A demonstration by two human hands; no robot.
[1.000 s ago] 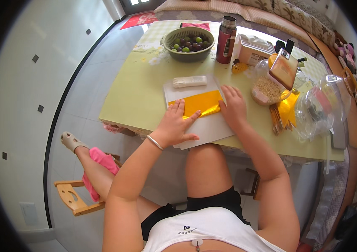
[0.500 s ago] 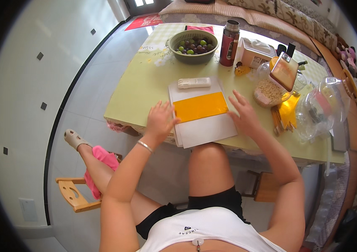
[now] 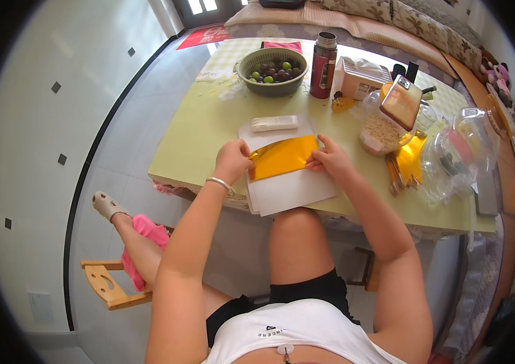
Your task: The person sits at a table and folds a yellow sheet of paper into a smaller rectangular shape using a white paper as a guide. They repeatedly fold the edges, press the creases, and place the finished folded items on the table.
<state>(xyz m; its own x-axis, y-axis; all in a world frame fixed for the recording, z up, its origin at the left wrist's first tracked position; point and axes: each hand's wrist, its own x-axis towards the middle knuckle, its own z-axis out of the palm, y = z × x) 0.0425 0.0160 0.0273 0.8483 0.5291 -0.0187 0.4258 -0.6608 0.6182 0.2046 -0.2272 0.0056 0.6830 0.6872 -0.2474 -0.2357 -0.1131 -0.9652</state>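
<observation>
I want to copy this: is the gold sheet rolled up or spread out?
Spread out: the gold sheet shows a broad, shiny face between the left hand and right hand. Whether it's doubled, I can't tell.

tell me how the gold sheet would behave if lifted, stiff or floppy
The gold sheet probably bends easily: its surface looks uneven near the left hand. It's likely light, since it looks thin. Its glossy shine suggests it may be slippery.

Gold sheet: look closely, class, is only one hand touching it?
No, the left hand has the left end of the gold sheet and the right hand its right end.
</observation>
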